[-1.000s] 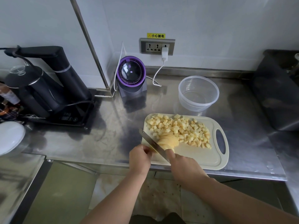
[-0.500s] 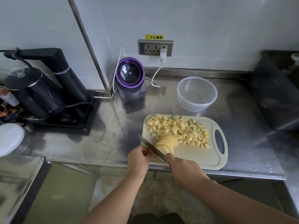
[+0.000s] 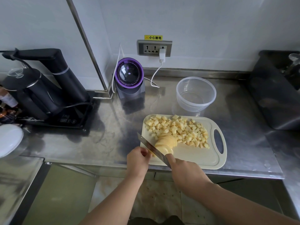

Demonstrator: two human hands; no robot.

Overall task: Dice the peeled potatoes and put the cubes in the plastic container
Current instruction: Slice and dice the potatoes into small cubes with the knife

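Observation:
A pale cutting board lies on the steel counter, with a pile of potato cubes along its far side. Near the board's front left lies a peeled potato, fanned into slices. My right hand grips the handle of a knife whose blade lies across the near end of the potato. My left hand is curled at the board's left edge, its fingertips on the potato piece just left of the blade. A clear round plastic container stands behind the board with nothing in it.
A purple-rimmed appliance stands at the wall, with a white cable running to the socket. A black kettle station fills the left side. A dark tub sits at the right. A white lid lies at far left.
More slices now lie fanned from the potato, and the uncut end under my left hand is shorter. The blade sits slightly nearer to me. The camera view shifted a little.

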